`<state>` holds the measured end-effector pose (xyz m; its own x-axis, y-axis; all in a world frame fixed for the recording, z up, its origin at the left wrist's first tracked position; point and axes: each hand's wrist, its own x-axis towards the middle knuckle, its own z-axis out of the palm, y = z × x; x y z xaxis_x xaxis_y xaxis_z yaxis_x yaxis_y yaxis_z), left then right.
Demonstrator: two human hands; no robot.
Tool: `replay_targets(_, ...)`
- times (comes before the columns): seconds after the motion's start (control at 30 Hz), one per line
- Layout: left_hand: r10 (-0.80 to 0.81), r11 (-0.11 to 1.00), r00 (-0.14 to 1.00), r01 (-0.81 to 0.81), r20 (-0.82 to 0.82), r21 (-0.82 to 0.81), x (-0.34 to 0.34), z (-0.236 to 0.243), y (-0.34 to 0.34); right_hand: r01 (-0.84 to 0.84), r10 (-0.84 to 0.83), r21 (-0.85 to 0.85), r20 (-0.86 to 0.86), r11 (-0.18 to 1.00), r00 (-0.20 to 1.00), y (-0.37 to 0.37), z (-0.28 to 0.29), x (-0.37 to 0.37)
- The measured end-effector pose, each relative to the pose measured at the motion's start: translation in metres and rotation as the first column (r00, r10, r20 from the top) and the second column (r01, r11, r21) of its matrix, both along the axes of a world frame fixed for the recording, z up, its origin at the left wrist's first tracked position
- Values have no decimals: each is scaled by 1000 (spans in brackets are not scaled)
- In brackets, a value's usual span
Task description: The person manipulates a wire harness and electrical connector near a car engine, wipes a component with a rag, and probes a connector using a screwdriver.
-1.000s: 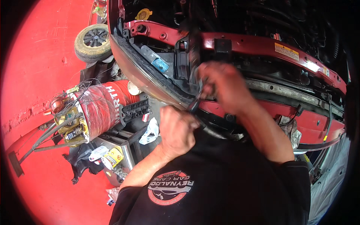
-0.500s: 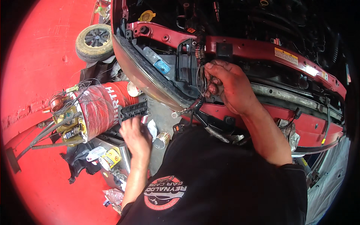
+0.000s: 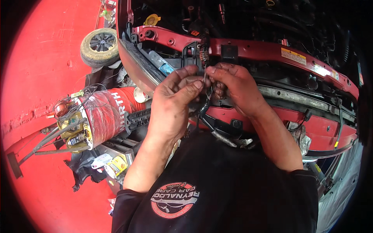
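A wiring harness (image 3: 204,50) in ribbed black sleeving runs down over the red front crossmember of a car (image 3: 256,48). Below the sleeving its thin bare-looking wires (image 3: 208,92) spread apart. My right hand (image 3: 241,87) grips these wires between thumb and curled fingers. From the other side my left hand (image 3: 173,101) closes on the same wires, thumb toward fingertips; the exact strand in its pinch is hard to make out. Under both hands the wires enter a dark wrapped branch (image 3: 204,108). Grime covers the fingers of both hands.
The dark engine bay (image 3: 248,19) lies beyond the crossmember. At left stand a red drum (image 3: 108,112) with tangled wires and cans on top, a black slotted part (image 3: 138,118) beside it, and a wheel (image 3: 100,46). A loose connector (image 3: 307,115) hangs at right.
My left hand has moved up and right, from beside the black slotted part to the wires. My right hand stays on the wires.
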<state>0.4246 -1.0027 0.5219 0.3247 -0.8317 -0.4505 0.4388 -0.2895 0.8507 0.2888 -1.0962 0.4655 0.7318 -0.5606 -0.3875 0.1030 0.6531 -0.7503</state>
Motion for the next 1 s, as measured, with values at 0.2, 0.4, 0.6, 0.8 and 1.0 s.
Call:
replay_targets(0.2, 13, 1000, 999, -13, -49, 0, -7, 4, 3, -153, 122, 165, 184, 974, 975, -4, 2, -7)
replay_targets(0.4, 87, 996, 980, -88, -181, 6, -5, -4, 7, -112, 81, 244, 136, 963, 987, -1, -3, 0)
replay_targets(0.6, 63, 998, 965, -57, -256, 28, 3, -8, 10, -52, 31, 301, 74, 952, 997, 0, -4, -1)
replay_targets(0.8, 45, 999, 946, -44, -322, 11, 8, -12, 11, -57, 37, 289, 73, 956, 997, -1, -7, -3)
replay_targets(1.0, 21, 1000, 949, -15, -314, 24, 10, -11, 10, -59, 50, 241, 45, 969, 998, -1, -5, -3)
